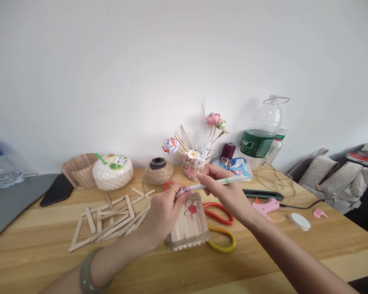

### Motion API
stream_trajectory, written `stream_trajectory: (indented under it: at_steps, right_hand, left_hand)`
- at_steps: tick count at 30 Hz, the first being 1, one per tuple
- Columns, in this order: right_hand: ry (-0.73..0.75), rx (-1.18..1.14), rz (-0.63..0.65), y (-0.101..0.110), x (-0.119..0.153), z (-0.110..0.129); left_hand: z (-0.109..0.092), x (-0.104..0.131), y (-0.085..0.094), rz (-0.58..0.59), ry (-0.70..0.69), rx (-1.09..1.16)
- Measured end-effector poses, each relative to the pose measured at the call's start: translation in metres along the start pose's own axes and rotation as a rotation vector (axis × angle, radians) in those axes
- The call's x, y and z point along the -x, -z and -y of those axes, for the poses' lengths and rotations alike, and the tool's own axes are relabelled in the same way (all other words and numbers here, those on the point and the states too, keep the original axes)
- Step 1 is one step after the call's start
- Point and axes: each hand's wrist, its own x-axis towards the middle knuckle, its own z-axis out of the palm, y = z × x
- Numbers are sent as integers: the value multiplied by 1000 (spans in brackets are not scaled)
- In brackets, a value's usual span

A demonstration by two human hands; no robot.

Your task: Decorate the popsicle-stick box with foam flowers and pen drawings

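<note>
In my right hand (221, 188) is a slim white marker pen (233, 179) with a green band, held slanting across the middle of the view. My left hand (163, 212) is closed at the marker's purple end, pinching a pale cap (180, 192). Just below both hands lies a panel of craft sticks (184, 228), trimmed with twine and bearing a pink flower with a red centre. Scissors with a red and a yellow handle (223, 244) lie beside the panel, their blades hidden.
Loose craft sticks (92, 222) spread left. Behind stand a ball of twine (158, 173), a white coconut (113, 174) and a flower-decorated pot (190, 171). At right are a pink glue gun (267, 207), a utility knife (263, 195), a round white lid (299, 221) and a large bottle (257, 143).
</note>
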Motion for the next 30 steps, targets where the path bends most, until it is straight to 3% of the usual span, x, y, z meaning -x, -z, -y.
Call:
stream_trajectory:
  at_steps: [8, 16, 22, 26, 30]
  right_hand:
    - [-68, -43, 129, -5, -12, 2]
    - [-111, -104, 78, -7, -13, -10]
    - [-109, -158, 29, -10, -15, -21]
    - [-128, -212, -27, -12, -17, -31]
    - [-168, -246, 25, -14, -15, -32]
  left_hand:
    - [-6, -7, 6, 62, -38, 162]
    - [-6, -21, 15, 209, 107, 281]
    - [-6, -30, 25, 309, 123, 322]
    - [-5, -31, 25, 314, 131, 304]
    - [-2, -30, 21, 297, 139, 263]
